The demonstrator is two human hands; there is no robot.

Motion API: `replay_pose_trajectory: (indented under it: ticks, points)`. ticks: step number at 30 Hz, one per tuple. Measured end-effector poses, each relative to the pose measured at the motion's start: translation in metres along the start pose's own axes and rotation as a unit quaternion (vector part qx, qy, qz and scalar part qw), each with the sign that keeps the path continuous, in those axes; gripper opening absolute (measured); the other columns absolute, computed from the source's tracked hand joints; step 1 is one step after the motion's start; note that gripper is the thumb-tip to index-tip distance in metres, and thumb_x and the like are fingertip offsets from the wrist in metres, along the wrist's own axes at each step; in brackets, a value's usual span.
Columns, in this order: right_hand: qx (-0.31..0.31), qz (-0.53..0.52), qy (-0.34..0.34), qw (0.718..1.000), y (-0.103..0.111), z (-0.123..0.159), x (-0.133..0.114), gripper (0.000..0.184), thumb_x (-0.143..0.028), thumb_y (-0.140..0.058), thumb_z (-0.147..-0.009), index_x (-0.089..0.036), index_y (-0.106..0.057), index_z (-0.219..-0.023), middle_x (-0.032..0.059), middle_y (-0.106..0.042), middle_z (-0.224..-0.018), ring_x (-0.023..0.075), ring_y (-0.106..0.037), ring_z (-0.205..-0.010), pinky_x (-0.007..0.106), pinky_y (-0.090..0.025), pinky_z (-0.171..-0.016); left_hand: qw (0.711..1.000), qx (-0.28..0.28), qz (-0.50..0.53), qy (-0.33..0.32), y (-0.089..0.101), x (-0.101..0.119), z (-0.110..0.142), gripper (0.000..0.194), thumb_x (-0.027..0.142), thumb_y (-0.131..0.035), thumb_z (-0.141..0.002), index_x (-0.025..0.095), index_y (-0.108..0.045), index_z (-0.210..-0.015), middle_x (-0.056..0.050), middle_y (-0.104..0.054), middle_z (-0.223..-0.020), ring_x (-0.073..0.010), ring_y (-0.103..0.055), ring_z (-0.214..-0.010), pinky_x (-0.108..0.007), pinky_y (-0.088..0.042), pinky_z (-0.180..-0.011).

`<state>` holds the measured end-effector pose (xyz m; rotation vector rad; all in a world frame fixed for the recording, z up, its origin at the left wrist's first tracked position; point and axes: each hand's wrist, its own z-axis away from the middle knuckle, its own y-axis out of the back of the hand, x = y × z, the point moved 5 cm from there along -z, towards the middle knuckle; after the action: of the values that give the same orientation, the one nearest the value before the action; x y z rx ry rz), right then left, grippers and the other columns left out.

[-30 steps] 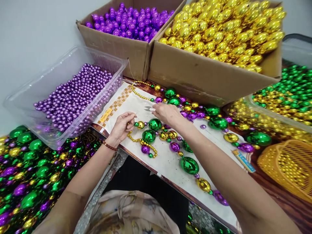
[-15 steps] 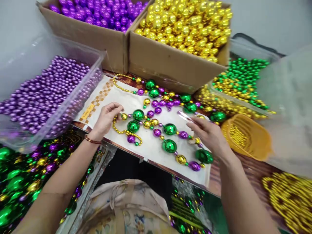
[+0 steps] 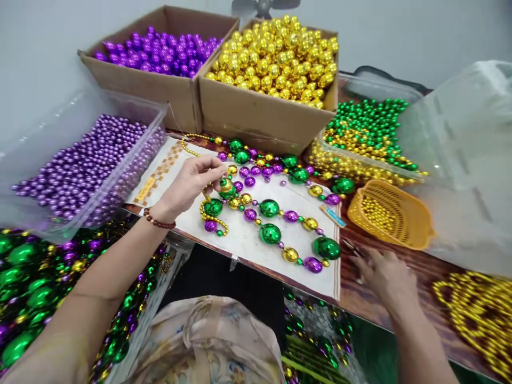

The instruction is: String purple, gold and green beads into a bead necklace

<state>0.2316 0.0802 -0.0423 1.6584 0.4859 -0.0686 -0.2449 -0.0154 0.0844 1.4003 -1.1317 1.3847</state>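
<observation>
My left hand (image 3: 197, 184) is closed in a pinch at the left end of a bead necklace (image 3: 270, 208), beside a gold bead. The necklace has large green, purple and gold beads and curves across a white cloth (image 3: 244, 240). A loop of small gold beads (image 3: 224, 226) hangs below that hand. My right hand (image 3: 386, 277) is low over the wooden table, right of the cloth, its fingers around a slim dark metal tool (image 3: 352, 248). The tool's kind is unclear, as the fingers cover most of it. Loose purple beads (image 3: 256, 170) lie on the cloth.
Cardboard boxes of purple beads (image 3: 160, 53) and gold beads (image 3: 272, 61) stand behind. Clear bins hold small purple beads (image 3: 88, 165) and green and gold beads (image 3: 364, 128). An orange basket (image 3: 416, 213), gold bead strands (image 3: 480, 314) and another necklace (image 3: 298, 175) lie around.
My right hand has moved right and down, from over the cloth to the wooden table, with the metal tool. My left hand has shifted right, beside the green beads. The camera view has tilted up.
</observation>
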Motion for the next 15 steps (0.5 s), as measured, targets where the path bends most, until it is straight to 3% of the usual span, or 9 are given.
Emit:
replay_pose_trajectory:
  ticks: [2, 4, 6, 9, 12, 15]
  points:
    - [0.014, -0.002, 0.017, 1.000, 0.013, -0.016, -0.047, 0.038, -0.067, -0.051, -0.085, -0.034, -0.070, -0.078, 0.0265, -0.065, -0.091, 0.0419, -0.066, -0.087, 0.056, -0.041, -0.067, 1.000, -0.013, 0.027, 0.009, 0.000, -0.001, -0.002, 0.016, 0.023, -0.072, -0.084, 0.015, -0.067, -0.071, -0.001, -0.058, -0.059, -0.0075, -0.051, -0.050, -0.019, -0.034, -0.044]
    - [-0.007, -0.118, 0.100, 0.988, 0.023, -0.032, -0.123, 0.032, -0.056, -0.052, -0.090, -0.031, -0.071, -0.088, 0.0203, -0.069, -0.098, 0.0356, -0.067, -0.090, 0.053, -0.048, -0.078, 0.999, -0.016, 0.042, 0.028, 0.003, -0.007, -0.004, 0.016, 0.024, -0.073, -0.082, 0.015, -0.067, -0.070, -0.001, -0.057, -0.058, -0.0073, -0.051, -0.050, -0.019, -0.032, -0.043]
    - [-0.078, -0.241, 0.190, 0.948, 0.021, -0.045, -0.210, 0.027, -0.048, -0.054, -0.093, -0.027, -0.071, -0.093, 0.0108, -0.072, -0.096, 0.0279, -0.068, -0.089, 0.046, -0.052, -0.082, 0.997, -0.011, 0.055, 0.048, 0.007, -0.015, -0.005, 0.016, 0.024, -0.074, -0.082, 0.015, -0.067, -0.070, -0.001, -0.057, -0.058, -0.0069, -0.051, -0.049, -0.019, -0.032, -0.043]
    - [-0.168, -0.361, 0.263, 0.879, 0.000, -0.058, -0.323, 0.026, -0.043, -0.055, -0.093, -0.023, -0.071, -0.093, 0.0063, -0.071, -0.092, 0.0187, -0.066, -0.077, 0.034, -0.053, -0.072, 0.996, 0.002, 0.071, 0.052, 0.017, -0.022, -0.005, 0.016, 0.024, -0.074, -0.080, 0.015, -0.066, -0.070, 0.000, -0.057, -0.058, -0.0061, -0.051, -0.050, -0.018, -0.033, -0.045]
    - [-0.222, -0.449, 0.193, 0.844, -0.035, -0.074, -0.380, 0.023, -0.037, -0.057, -0.087, -0.019, -0.069, -0.096, 0.0059, -0.070, -0.099, 0.0132, -0.064, -0.061, 0.027, -0.049, -0.058, 0.995, 0.030, 0.083, 0.048, 0.031, -0.024, -0.002, 0.018, 0.026, -0.075, -0.079, 0.014, -0.065, -0.070, 0.001, -0.055, -0.057, -0.0047, -0.047, -0.048, -0.018, -0.031, -0.044]
    - [-0.176, -0.505, 0.121, 0.836, -0.056, -0.088, -0.393, 0.022, -0.038, -0.057, -0.085, -0.018, -0.065, -0.091, 0.0033, -0.069, -0.090, 0.0107, -0.059, -0.053, 0.025, -0.045, -0.052, 0.992, 0.057, 0.097, 0.058, 0.049, -0.031, -0.001, 0.018, 0.025, -0.075, -0.077, 0.013, -0.065, -0.070, 0.001, -0.054, -0.059, -0.0043, -0.047, -0.048, -0.018, -0.028, -0.043]
